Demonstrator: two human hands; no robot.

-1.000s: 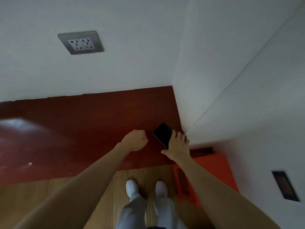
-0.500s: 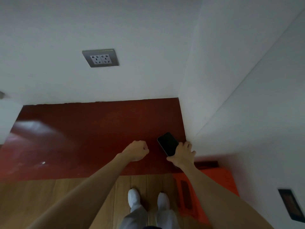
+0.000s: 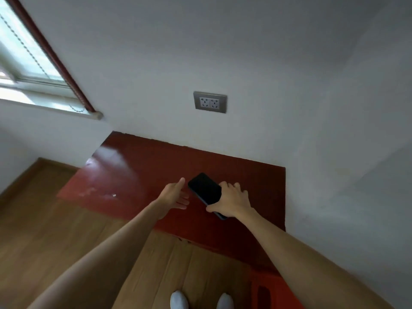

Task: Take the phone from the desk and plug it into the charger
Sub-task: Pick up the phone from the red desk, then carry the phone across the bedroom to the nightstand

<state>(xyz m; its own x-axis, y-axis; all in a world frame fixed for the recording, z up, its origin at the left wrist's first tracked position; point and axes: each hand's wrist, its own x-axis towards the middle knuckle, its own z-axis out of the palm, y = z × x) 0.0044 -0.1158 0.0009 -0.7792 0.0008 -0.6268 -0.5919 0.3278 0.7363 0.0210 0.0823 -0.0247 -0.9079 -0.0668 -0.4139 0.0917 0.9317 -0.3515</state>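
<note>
A black phone (image 3: 205,188) with a dark screen is over the dark red desk (image 3: 138,175), near its right half. My right hand (image 3: 231,201) grips the phone's near end, thumb on one edge and fingers over the other. Whether the phone still touches the desk I cannot tell. My left hand (image 3: 176,195) is just left of the phone, fingers spread and empty. A double wall socket (image 3: 210,102) in a grey frame sits on the white wall above the desk. No charger or cable shows.
White walls close the desk in at the back and right. A window (image 3: 29,61) with a red frame is at upper left. Wooden floor (image 3: 55,230) lies left and in front, with my white shoes (image 3: 178,301) below. An orange object (image 3: 274,293) sits low at right.
My left hand has opened from a fist. My right hand has closed round the phone's near end. The view has swung left, bringing the window in.
</note>
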